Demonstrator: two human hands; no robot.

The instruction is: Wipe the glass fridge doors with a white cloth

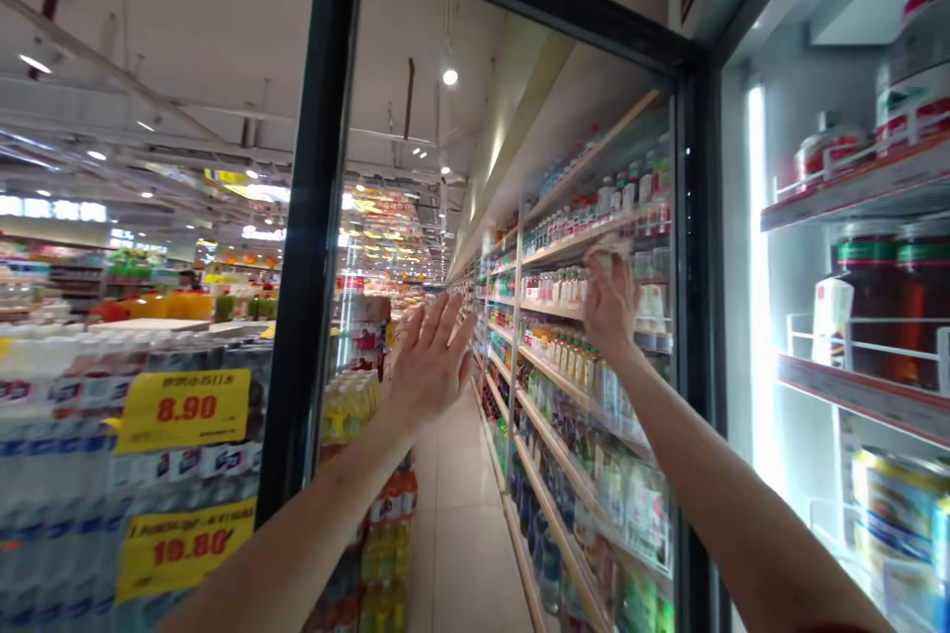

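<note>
An open glass door (475, 168) with a black frame (297, 247) stands in front of me. My left hand (434, 356) is spread, its palm toward the pane and its fingers stretched upward, seemingly resting on the glass. Higher and to the right, my right hand (613, 307) is at the same pane near the door's hinge side. It presses a pale, folded cloth (610, 245) to the glass. Motion blurs that hand a little, and its fingers partly hide the cloth.
On the right is a lit cooler with shelves (861, 386) of dark bottles (868, 287) and cans (898, 514). Packed bottles (51, 485) with yellow price signs (185, 407) stand at left. Through the glass, an aisle floor (452, 514) runs beside long drink shelves (564, 376).
</note>
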